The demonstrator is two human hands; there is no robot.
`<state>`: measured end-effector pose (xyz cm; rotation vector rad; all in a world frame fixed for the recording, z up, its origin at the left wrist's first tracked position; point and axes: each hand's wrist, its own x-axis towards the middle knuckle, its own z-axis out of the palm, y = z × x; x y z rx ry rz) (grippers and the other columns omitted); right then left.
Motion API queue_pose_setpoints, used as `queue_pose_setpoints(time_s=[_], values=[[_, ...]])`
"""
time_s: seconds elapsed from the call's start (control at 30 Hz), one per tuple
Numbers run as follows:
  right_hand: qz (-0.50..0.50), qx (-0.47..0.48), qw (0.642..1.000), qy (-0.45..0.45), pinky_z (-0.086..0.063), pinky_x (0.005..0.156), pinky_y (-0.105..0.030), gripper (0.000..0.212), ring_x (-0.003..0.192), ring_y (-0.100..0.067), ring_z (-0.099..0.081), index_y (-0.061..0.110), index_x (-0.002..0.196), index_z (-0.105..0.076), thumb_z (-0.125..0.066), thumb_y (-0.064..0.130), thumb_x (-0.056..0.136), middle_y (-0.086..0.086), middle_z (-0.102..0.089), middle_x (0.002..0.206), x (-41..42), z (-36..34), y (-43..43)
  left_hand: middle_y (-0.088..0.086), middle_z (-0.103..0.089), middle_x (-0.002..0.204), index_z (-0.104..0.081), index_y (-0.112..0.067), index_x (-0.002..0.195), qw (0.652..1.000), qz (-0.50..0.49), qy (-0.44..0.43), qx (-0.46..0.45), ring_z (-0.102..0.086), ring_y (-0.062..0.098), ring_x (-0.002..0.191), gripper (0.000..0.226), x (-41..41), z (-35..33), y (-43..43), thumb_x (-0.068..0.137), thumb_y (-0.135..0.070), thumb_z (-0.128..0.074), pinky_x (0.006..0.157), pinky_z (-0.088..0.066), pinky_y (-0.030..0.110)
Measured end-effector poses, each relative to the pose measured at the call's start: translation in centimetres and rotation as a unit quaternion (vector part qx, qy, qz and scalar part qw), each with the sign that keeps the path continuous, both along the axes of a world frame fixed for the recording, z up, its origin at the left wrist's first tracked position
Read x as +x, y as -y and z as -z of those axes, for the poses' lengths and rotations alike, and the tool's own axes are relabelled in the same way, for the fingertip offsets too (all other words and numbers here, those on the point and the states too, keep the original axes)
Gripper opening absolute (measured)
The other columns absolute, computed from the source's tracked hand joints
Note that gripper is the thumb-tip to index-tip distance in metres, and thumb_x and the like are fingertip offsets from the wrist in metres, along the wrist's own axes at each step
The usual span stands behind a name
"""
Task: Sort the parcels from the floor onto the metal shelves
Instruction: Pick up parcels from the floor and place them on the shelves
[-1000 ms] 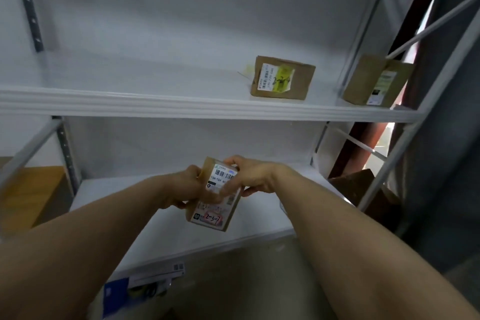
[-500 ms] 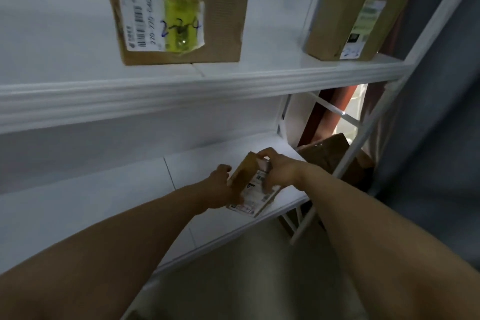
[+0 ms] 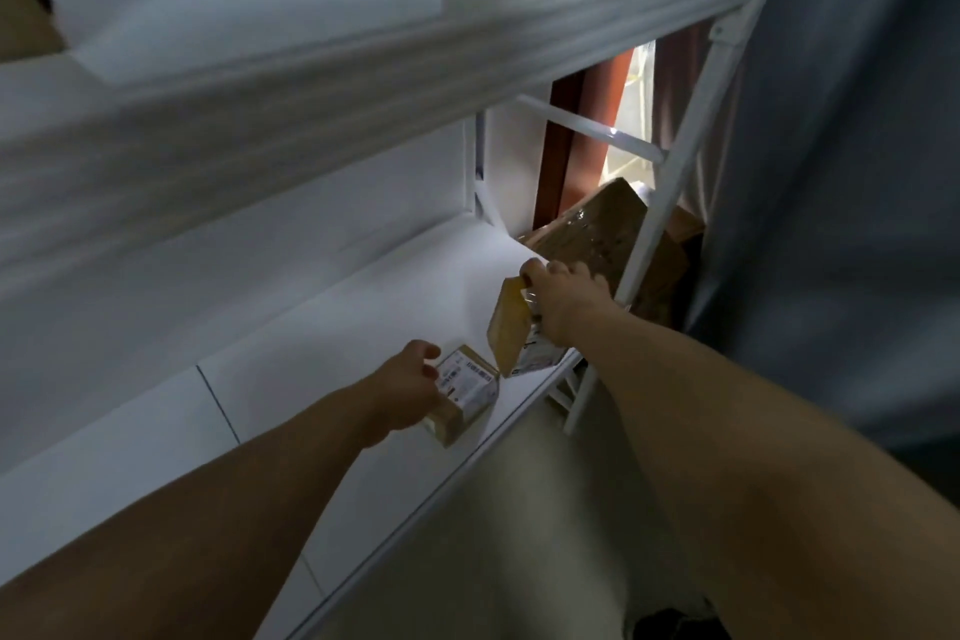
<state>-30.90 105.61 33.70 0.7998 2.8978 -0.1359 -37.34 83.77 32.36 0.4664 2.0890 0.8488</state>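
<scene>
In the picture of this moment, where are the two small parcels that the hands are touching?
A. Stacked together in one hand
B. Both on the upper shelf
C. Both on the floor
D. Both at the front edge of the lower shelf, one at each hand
D: the left hand is at a small box and the right hand holds another parcel upright, both near the front edge of the lower shelf.
</scene>
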Motion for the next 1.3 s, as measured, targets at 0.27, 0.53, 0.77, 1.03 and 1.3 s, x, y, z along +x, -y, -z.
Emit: queue_pose_setpoints(time_s=[0.27, 0.53, 0.77, 1.03, 1.3], values=[[-0.057, 0.067, 0.995, 0.041, -0.031, 0.112, -0.052, 0.087, 0.14, -0.037, -0.03, 0.034, 0.146, -0.029, -0.082, 0.042, 0.077, -0.015, -0.028, 0.152, -3.8, 6.4, -2.9, -0.003, -0.053, 0.113, -0.032, -0.018, 0.146, 0.999, -0.018, 0.034, -0.006, -0.058, 0.011, 0.096, 0.063, -2.6, 4.6, -1.1, 0.091, 0.004, -0.055, 0.065, -0.05, 0.019], [-0.083, -0.025, 0.995, 0.04, -0.038, 0.107, -0.048, 0.088, 0.142, -0.035, -0.03, 0.037, 0.152, -0.023, -0.077, 0.029, 0.083, -0.014, -0.022, 0.158, -5.3, 10.9, -2.3, 0.008, -0.044, 0.142, -0.03, -0.02, 0.147, 0.999, -0.019, 0.031, 0.004, -0.051, 0.024, 0.121, 0.069, -2.8, 5.6, -2.7, 0.089, 0.006, -0.057, 0.076, -0.052, 0.024], [-0.052, -0.061, 0.994, 0.075, -0.033, 0.114, -0.055, 0.093, 0.154, -0.04, 0.006, 0.039, 0.156, -0.01, -0.073, 0.025, 0.089, -0.015, 0.006, 0.168, -3.9, 11.6, -1.9, 0.008, -0.038, 0.147, -0.029, -0.022, 0.148, 0.999, -0.016, 0.038, 0.006, -0.043, 0.03, 0.132, 0.075, -1.3, 5.1, -2.8, 0.087, 0.007, -0.062, 0.089, -0.048, 0.033], [-0.002, -0.143, 0.989, 0.027, -0.036, 0.11, -0.061, 0.065, 0.151, -0.046, -0.004, 0.032, 0.15, -0.027, -0.062, 0.043, 0.095, -0.022, -0.006, 0.164, -6.2, 12.1, 0.8, 0.011, -0.043, 0.144, -0.032, -0.02, 0.147, 0.999, -0.034, 0.038, 0.015, -0.048, 0.028, 0.125, 0.07, -0.6, 4.7, -0.9, 0.088, 0.007, -0.057, 0.093, -0.05, 0.033], [0.006, -0.123, 0.992, 0.039, -0.044, 0.104, -0.056, 0.072, 0.141, -0.039, -0.025, 0.026, 0.145, -0.028, -0.072, 0.024, 0.089, -0.019, -0.025, 0.153, -5.7, 11.6, 0.9, 0.011, -0.047, 0.144, -0.031, -0.016, 0.15, 0.999, -0.047, 0.012, 0.006, -0.05, 0.027, 0.122, 0.063, -0.4, 4.2, 0.8, 0.093, -0.002, -0.055, 0.104, -0.047, 0.044]])
